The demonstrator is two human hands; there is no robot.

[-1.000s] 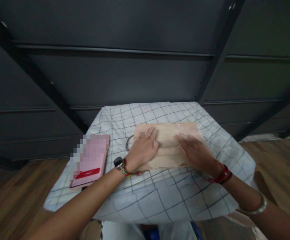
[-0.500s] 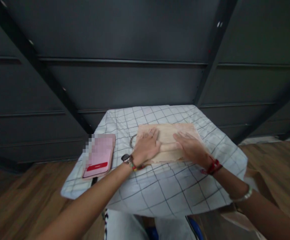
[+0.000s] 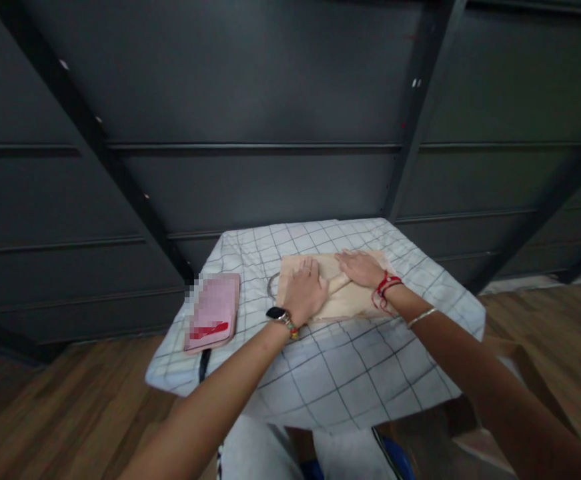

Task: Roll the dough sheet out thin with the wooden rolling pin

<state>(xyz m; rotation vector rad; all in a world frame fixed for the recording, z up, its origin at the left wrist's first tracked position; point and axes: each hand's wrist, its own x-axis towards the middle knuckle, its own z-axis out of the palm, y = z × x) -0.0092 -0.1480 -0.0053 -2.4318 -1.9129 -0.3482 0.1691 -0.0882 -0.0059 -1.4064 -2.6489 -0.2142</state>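
A tan rectangular board or sheet (image 3: 355,309) with a rough near edge lies on the cloth. My left hand (image 3: 307,291) rests palm down over its left half, fingers stretched out. Farther right and a little higher, my right hand (image 3: 362,269) is flat over the far right part, fingers extended. Between the hands a pale, slim roll (image 3: 339,283) shows, slanting across the board; its ends are covered by my palms. What the roll is made of, I cannot make out. A thin grey ring or loop (image 3: 271,285) sticks out past the board's left edge.
A white checked cloth (image 3: 330,380) covers the small table. On its left lies a pink phone (image 3: 215,310), partly blurred out, with a dark strap (image 3: 204,364) by it. Dark metal panels (image 3: 265,190) rise behind. A cardboard box (image 3: 530,373) stands on the floor at right.
My right hand has moved away from me and slightly left over the board. The roll, level before, now slants up to the right. My left hand stays flat on the board's left side.
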